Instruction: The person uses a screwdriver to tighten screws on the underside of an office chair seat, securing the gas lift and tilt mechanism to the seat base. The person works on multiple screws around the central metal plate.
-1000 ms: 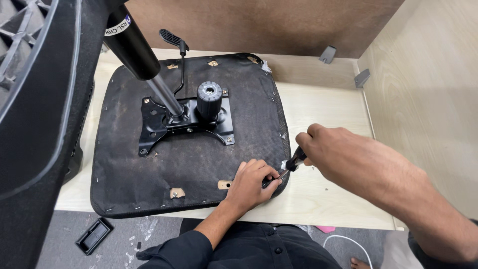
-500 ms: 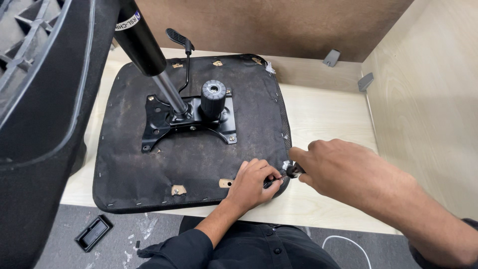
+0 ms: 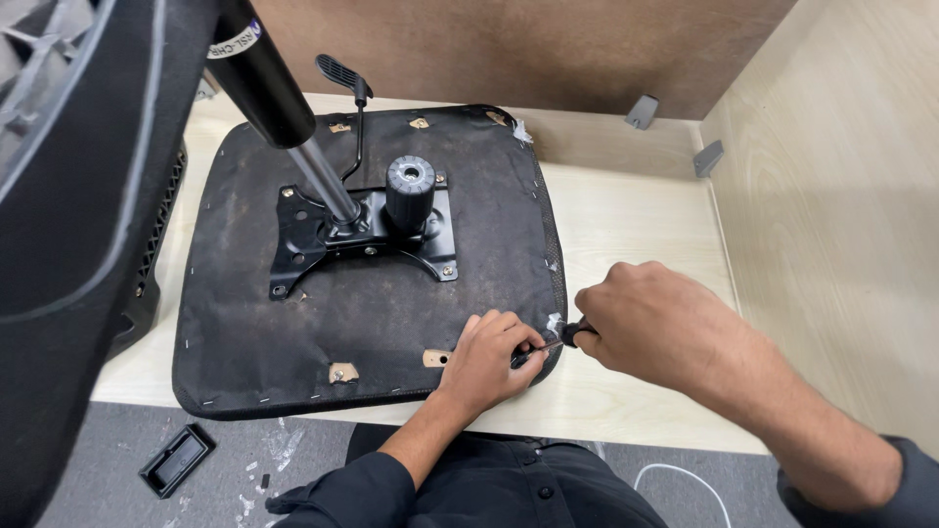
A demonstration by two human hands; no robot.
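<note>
An upturned office chair seat [image 3: 245, 332], covered in black fabric, lies on a pale wooden table [image 3: 636, 225]. A black metal mechanism plate [image 3: 364, 235] with a gas cylinder [image 3: 259, 78] and a round knob [image 3: 409, 186] is bolted to it. My left hand [image 3: 489, 357] presses on the seat's near right corner, fingers curled over a small fitting. My right hand [image 3: 655, 323] grips a black-handled screwdriver [image 3: 562, 337] whose thin shaft points left into that corner, under my left fingers.
A black chair backrest [image 3: 78, 196] stands tall at the left edge. A lever paddle [image 3: 342, 73] rises from the mechanism. Wooden panels [image 3: 841, 196] wall the table at the back and right. A small black plastic part [image 3: 176, 460] and a white cable [image 3: 685, 484] lie on the grey floor.
My right hand has dropped lower and closer to the seat corner with the screwdriver. My left hand stays on the corner. The view has shifted slightly.
</note>
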